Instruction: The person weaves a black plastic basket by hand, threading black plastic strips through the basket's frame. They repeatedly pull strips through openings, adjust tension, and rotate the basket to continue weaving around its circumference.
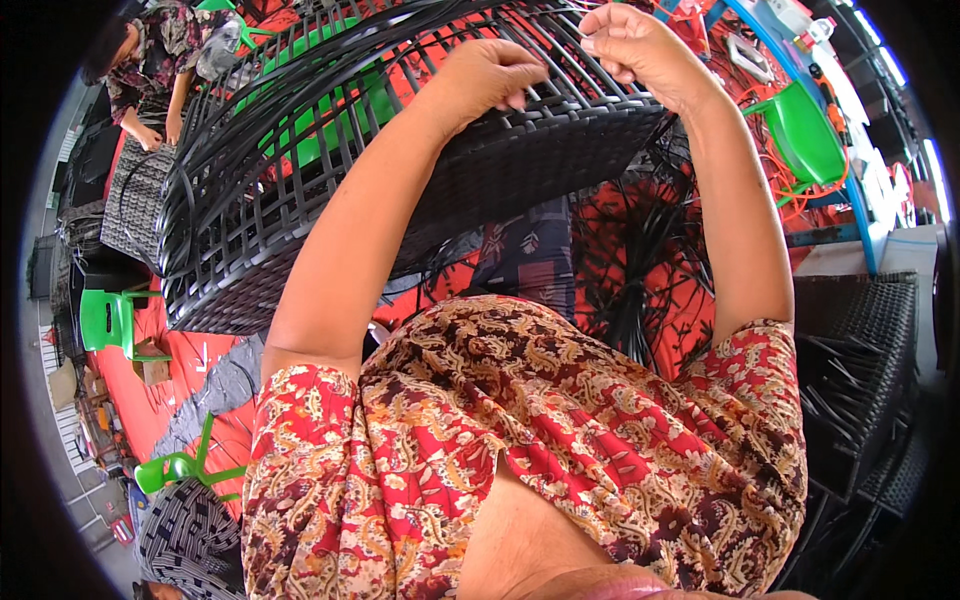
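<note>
At twelve o'clock, left hand (503,78) and right hand (632,50) curl half-open, grip unclear. The black wickerwork (545,150) looks stiff; hold its folded edge (590,107).

Black woven frame (500,165), partly finished
It lies under the left grip (487,77); tight weave below, open bars and long strips (240,110) to its left.

Wearer's hands (488,78): two; large woven piece (550,145): one; co-workers (155,50): two; green chairs (808,138): at least three.
</note>
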A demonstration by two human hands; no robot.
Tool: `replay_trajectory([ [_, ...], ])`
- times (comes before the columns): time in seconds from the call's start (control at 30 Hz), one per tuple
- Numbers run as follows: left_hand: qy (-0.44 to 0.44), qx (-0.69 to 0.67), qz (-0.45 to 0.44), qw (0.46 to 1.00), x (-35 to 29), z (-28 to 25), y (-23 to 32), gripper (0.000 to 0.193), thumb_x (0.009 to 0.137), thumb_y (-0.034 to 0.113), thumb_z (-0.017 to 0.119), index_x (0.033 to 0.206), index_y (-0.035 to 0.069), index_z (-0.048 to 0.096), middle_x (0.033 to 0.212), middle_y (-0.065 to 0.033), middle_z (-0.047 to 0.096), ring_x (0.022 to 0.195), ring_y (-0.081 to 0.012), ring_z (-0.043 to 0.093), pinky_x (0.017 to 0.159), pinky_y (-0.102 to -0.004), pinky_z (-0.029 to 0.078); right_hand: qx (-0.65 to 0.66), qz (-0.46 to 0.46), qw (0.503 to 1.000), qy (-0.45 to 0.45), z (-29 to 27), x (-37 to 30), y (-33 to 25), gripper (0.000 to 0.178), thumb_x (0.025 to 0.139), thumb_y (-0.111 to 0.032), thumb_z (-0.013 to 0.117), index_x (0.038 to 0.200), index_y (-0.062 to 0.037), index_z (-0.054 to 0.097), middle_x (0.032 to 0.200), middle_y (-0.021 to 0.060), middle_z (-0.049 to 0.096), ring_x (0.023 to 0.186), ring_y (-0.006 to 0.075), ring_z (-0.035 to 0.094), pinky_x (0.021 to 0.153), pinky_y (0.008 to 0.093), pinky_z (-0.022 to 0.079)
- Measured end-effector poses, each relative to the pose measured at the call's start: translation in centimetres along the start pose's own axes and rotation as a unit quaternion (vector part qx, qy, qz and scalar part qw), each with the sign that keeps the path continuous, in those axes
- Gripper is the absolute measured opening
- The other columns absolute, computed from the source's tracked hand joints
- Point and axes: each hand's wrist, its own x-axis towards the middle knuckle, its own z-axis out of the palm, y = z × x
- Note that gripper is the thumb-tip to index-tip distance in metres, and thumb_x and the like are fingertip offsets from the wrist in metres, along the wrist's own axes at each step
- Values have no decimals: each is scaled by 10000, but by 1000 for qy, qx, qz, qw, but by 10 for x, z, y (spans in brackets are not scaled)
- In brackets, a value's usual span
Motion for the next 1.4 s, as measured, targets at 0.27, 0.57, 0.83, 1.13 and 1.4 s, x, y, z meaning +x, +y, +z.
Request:
replay_trajectory([
  [0.27,46,238,66,968,-8,4,1,229,842,281,662,905,64,698,743,-7,649,682,-88,586,636,-233,464,-261,-37,962,-69,41,-20,1,120,817,-125,649,846,-26,588,724,17,591,689,88,531,638,262,440],
  [0.57,21,79,28,996,3,11,-14,165,845,174,652,907,26,691,771,2,647,723,-63,565,685,-230,451,-76,31,996,-29,26,-4,2,208,842,-166,617,975,-9,583,774,63,620,600,127,568,583,279,462],
  [0.83,102,21,-44,994,13,11,-15,160,789,188,678,812,30,693,696,-8,634,607,-72,511,573,-221,382,-152,53,987,-2,43,-4,14,278,887,-135,535,1159,-81,500,779,19,596,492,68,484,456,208,364],
  [1.13,-39,370,-82,925,42,5,5,122,647,212,647,641,99,693,655,-87,650,663,-227,638,612,-356,481,197,91,974,62,48,-11,18,393,776,13,582,1143,-17,445,707,2,484,561,59,421,473,219,302],
  [1.4,-100,440,-96,887,43,19,13,147,645,182,702,766,99,717,658,-71,645,578,-196,603,592,-348,482,162,74,983,44,46,-17,12,309,793,-4,575,1090,-16,493,704,-4,494,563,68,433,472,230,313],
])
